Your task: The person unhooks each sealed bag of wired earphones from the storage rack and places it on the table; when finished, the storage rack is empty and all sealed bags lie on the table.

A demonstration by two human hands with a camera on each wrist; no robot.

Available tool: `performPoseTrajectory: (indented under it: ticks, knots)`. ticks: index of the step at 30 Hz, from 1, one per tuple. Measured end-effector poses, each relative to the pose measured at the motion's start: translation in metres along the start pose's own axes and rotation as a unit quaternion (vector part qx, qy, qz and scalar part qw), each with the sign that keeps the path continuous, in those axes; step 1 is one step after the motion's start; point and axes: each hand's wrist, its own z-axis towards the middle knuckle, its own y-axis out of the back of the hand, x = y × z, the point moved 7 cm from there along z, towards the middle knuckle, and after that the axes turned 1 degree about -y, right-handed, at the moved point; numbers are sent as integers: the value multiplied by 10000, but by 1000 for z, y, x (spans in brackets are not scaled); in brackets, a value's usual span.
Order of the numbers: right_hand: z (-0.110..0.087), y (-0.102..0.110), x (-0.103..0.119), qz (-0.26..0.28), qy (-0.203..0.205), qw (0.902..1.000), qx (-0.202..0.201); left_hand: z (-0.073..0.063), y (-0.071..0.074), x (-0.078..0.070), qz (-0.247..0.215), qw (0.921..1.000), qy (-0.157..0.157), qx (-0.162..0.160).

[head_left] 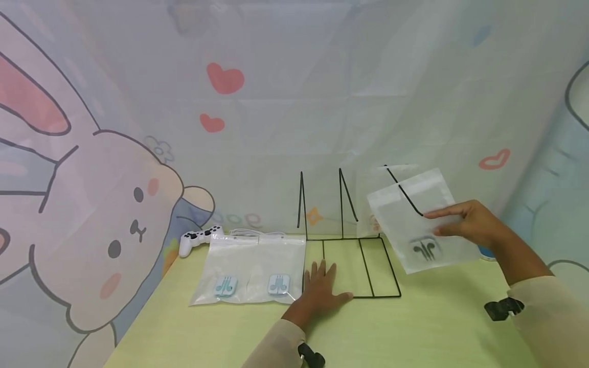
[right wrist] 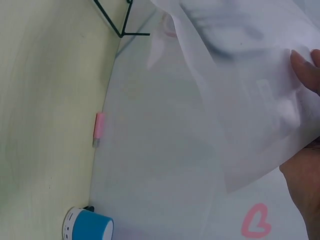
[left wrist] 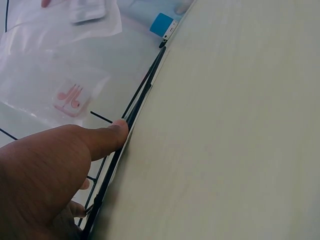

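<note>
A black wire display rack [head_left: 377, 297] stands on the table, with several prongs rising at its back. My left hand [head_left: 320, 292] rests on its base, fingers spread; in the left wrist view the thumb [left wrist: 112, 137] lies on the front wire. My right hand [head_left: 467, 222] pinches a translucent plastic bag [head_left: 388, 209] near the tip of the rightmost prong [head_left: 405, 194]. Inside that bag is a small case with dark earphones [head_left: 424, 249]. Another clear bag [head_left: 365, 199] hangs behind it. The right wrist view shows my fingers [right wrist: 304, 70] against the film.
Left of the rack lie clear bags [head_left: 250, 255] with small earphone cases [head_left: 278, 284]. Beyond them are a white game controller [head_left: 198, 238] and a coiled white cable [head_left: 250, 232]. A blue-and-white cylinder [right wrist: 92, 225] and a pink stick-like item [right wrist: 98, 126] sit by the table's back edge.
</note>
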Motion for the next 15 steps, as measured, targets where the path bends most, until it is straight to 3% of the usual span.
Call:
performPoseTrajectory:
  ticks: [7,15]
  knots:
    - [-8,4,-1,204,40,9998,-29,-1,-1,0,25,10000,-1,11]
    - [-16,6,-4,-27,199,9997,-163,3,-1,-1,300,9995,25,-33]
